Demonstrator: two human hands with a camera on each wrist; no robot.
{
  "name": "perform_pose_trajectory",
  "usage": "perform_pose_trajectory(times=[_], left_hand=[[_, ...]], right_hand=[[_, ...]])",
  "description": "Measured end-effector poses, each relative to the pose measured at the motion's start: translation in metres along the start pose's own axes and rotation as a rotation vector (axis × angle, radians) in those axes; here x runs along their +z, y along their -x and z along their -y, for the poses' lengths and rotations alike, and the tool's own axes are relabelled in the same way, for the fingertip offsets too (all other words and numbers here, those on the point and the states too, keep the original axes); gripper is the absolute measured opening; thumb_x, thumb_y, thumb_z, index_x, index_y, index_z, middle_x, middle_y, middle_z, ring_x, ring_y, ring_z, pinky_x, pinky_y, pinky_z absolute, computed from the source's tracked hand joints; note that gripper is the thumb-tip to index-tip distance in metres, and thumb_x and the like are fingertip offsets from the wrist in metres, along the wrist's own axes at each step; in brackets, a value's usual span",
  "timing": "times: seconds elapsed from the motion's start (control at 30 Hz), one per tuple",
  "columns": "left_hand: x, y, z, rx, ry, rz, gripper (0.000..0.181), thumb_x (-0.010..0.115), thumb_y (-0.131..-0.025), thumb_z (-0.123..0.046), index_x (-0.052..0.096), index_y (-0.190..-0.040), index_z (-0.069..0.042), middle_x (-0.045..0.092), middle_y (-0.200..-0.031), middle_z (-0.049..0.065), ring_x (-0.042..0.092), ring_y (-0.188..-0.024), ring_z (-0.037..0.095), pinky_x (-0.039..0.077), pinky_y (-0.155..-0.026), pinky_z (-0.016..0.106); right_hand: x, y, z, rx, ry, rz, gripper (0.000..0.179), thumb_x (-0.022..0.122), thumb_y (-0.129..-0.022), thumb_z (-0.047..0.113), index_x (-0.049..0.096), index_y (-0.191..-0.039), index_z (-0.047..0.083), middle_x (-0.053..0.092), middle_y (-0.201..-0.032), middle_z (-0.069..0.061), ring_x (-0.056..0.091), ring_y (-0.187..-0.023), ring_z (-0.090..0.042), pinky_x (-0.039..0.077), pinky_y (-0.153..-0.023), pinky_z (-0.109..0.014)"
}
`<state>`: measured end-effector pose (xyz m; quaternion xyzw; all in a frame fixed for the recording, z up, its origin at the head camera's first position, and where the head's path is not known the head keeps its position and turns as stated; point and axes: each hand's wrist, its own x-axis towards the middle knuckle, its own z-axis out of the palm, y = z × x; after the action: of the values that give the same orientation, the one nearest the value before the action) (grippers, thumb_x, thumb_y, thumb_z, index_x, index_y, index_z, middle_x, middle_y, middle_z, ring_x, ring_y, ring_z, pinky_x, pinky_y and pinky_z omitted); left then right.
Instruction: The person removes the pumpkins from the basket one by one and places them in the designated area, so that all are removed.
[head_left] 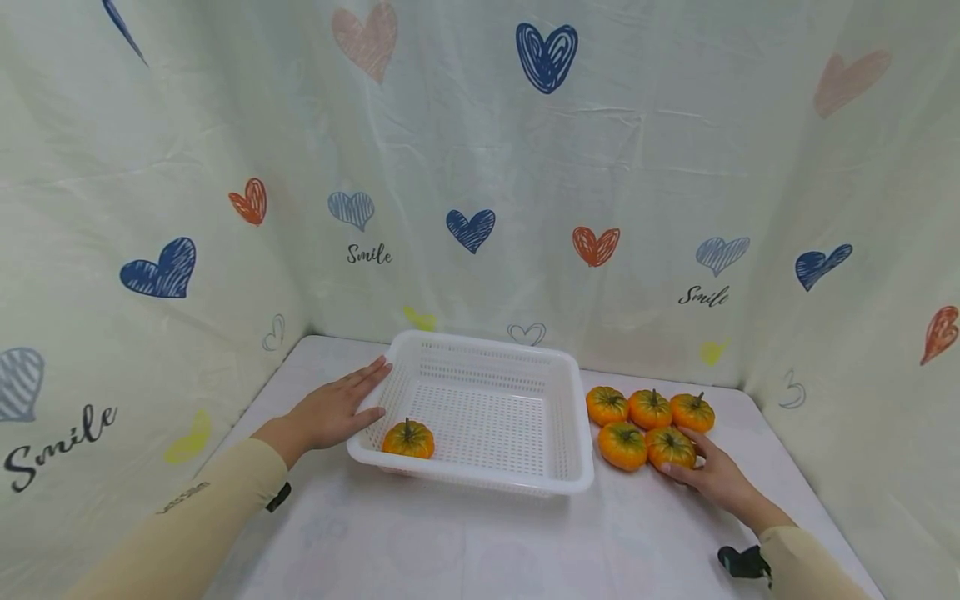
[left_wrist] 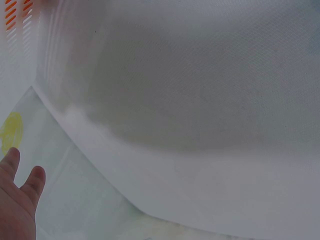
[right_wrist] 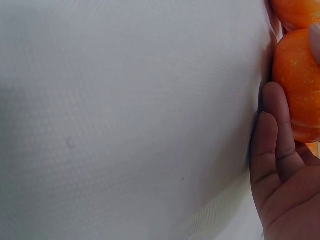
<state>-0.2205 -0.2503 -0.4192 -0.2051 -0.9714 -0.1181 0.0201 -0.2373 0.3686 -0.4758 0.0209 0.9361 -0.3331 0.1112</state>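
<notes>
A white plastic basket (head_left: pixel 487 477) stands on the table with one small orange pumpkin (head_left: pixel 408 439) in its near left corner. Along the basket's left rim rests my left hand (head_left: pixel 333 410), fingers extended; the left wrist view catches only part of this hand (left_wrist: pixel 17 200). To the right of the basket, my right hand (head_left: pixel 716 477) holds the front right pumpkin (head_left: pixel 670 448) of a group, thumb on its near side and fingers around its right side. In the right wrist view that pumpkin (right_wrist: pixel 300 90) sits between the thumb and the fingers (right_wrist: pixel 265 145).
Beside the held pumpkin lies another front pumpkin (head_left: pixel 622 446). Behind them is a row of three: left (head_left: pixel 607 405), middle (head_left: pixel 649 409) and right (head_left: pixel 692 412). The white table (head_left: pixel 480 550) meets a heart-printed curtain (head_left: pixel 465 150) at the back and sides.
</notes>
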Motion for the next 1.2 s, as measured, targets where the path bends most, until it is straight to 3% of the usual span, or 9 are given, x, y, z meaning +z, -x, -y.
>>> perform_pose_trajectory(times=[0.83, 1.2], left_hand=[[-0.002, 0.001, -0.004, -0.001, 0.0, 0.004, 0.07, 0.051, -0.102, -0.04, 0.026, -0.158, -0.007, 0.019, -0.164, 0.011, 0.029, -0.145, 0.036, 0.032, -0.111, 0.058], [0.0, 0.001, 0.001, 0.013, -0.019, -0.006, 0.07, 0.049, -0.102, -0.043, 0.025, -0.158, -0.008, 0.02, -0.164, 0.011, 0.029, -0.145, 0.035, 0.033, -0.111, 0.057]], right_hand=[[0.001, 0.006, 0.001, 0.015, -0.037, 0.008, 0.113, 0.075, -0.081, 0.059, 0.017, -0.154, -0.004, 0.025, -0.144, -0.04, 0.039, -0.121, -0.055, 0.046, -0.096, -0.062], [-0.004, 0.012, -0.005, 0.002, -0.012, -0.02, 0.112, 0.075, -0.082, 0.059, 0.016, -0.154, -0.003, 0.032, -0.142, -0.04, 0.053, -0.108, -0.047, 0.053, -0.089, -0.054]])
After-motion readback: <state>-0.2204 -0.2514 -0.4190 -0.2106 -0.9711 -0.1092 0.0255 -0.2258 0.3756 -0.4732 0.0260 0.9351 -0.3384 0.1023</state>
